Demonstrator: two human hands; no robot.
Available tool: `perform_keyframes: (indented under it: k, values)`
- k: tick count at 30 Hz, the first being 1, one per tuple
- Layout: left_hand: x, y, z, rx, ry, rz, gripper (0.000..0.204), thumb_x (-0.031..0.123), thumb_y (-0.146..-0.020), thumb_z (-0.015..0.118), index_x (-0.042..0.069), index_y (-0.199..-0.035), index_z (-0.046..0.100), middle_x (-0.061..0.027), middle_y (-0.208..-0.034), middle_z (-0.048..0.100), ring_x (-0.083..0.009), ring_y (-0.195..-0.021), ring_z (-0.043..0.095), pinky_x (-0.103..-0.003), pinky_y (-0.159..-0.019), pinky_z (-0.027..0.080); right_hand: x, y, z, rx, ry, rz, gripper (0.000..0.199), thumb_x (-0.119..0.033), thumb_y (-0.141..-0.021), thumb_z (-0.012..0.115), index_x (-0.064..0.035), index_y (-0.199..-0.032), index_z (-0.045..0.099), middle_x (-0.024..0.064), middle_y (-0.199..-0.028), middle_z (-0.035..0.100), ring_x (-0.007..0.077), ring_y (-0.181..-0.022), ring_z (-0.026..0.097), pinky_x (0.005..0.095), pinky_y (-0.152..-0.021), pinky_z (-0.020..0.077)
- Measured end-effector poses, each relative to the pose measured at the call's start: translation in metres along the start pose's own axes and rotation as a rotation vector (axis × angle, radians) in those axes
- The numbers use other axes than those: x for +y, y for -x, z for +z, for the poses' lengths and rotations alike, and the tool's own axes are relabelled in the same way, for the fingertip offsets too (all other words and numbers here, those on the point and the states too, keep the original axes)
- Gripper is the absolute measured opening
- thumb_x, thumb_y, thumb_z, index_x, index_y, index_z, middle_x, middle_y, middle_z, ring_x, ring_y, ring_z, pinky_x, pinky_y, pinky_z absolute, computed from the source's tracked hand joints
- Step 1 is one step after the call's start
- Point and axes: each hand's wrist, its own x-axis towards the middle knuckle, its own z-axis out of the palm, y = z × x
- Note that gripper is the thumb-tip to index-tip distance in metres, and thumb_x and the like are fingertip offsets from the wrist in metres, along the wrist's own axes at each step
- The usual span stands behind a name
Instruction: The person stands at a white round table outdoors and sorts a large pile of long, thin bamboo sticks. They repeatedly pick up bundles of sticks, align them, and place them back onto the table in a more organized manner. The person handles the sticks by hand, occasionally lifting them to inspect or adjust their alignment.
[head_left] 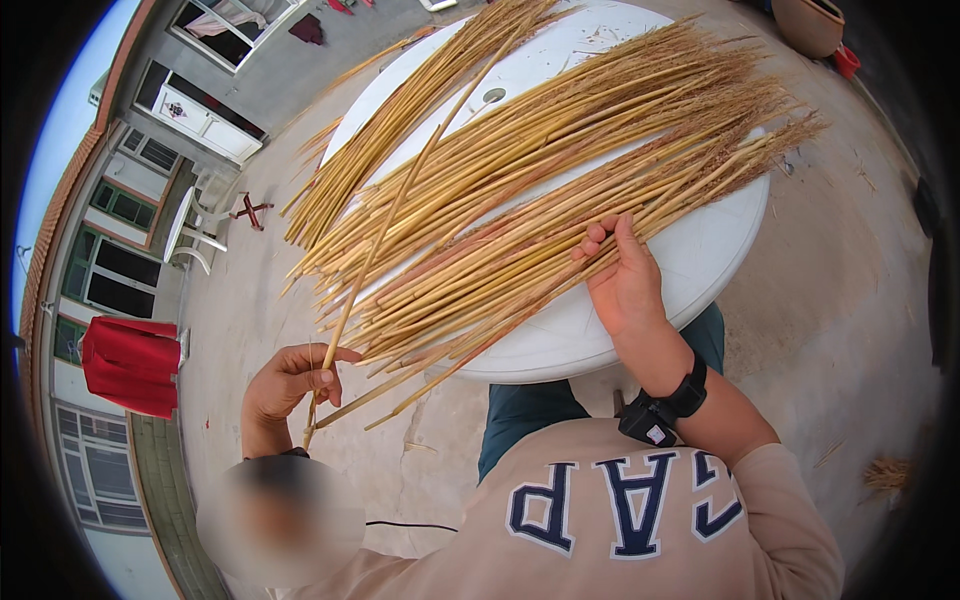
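Observation:
A long dry reed stalk is pinched near its thick lower end between the thumb and fingers of my left hand. It slants up and away across the piles. My right hand rests at the near edge of the closest reed pile, palm up, with curled fingers closed around a stalk there. Part of that grip is hidden. Farther back lie a thicker middle pile and a smaller far-left pile. Their feathery heads point away to the upper right.
The piles lie on a round white table with a central hole, close to my legs. To the left stand a white chair and a small dark red stand. A red garment hangs near the building. A large pot stands far right.

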Motion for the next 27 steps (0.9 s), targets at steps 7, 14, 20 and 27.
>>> perform_keyframes:
  k: [7,14,20,27]
  values:
    - [-0.05,0.046,-0.068,0.318,-0.064,0.101,0.026,0.003,-0.076,0.064,-0.002,-0.101,0.066,-0.0058,-0.066,0.063,-0.0107,-0.058,0.056,-0.022,-0.051,0.036,-0.003,0.0,0.003,-0.024,0.016,0.03,0.025,-0.031,-0.096,0.046,-0.0065,-0.09,0.049,0.0041,-0.078,0.048,0.0139,-0.071,0.046,0.0308,-0.071,0.0424]
    - [0.009,-0.051,0.005,0.281,-0.184,0.274,0.027,0.001,-0.079,0.063,0.002,-0.106,0.065,-0.0018,-0.071,0.061,-0.0073,-0.066,0.054,-0.021,-0.055,0.037,-0.003,0.001,0.004,0.007,0.048,0.031,0.026,-0.031,-0.095,0.047,-0.0064,-0.089,0.05,0.0051,-0.078,0.05,0.0146,-0.07,0.047,0.0322,-0.07,0.0437]
    - [0.016,-0.119,0.033,0.278,-0.822,0.495,0.032,0.009,-0.081,0.064,0.004,-0.113,0.061,-0.0108,-0.091,0.064,-0.0219,-0.081,0.058,-0.031,-0.073,0.047,-0.001,0.002,0.007,0.026,0.076,0.041,0.027,-0.032,-0.095,0.047,-0.0062,-0.088,0.052,0.0055,-0.079,0.05,0.0145,-0.069,0.047,0.0324,-0.07,0.0442]
    - [0.072,-0.176,0.069,0.182,-0.785,0.567,0.041,0.018,-0.085,0.061,0.005,-0.123,0.053,-0.0167,-0.114,0.058,-0.0306,-0.109,0.051,-0.038,-0.091,0.041,-0.004,0.002,0.005,0.024,0.085,0.054,0.027,-0.033,-0.095,0.047,-0.006,-0.09,0.052,0.0058,-0.079,0.05,0.0151,-0.069,0.047,0.0322,-0.07,0.044]
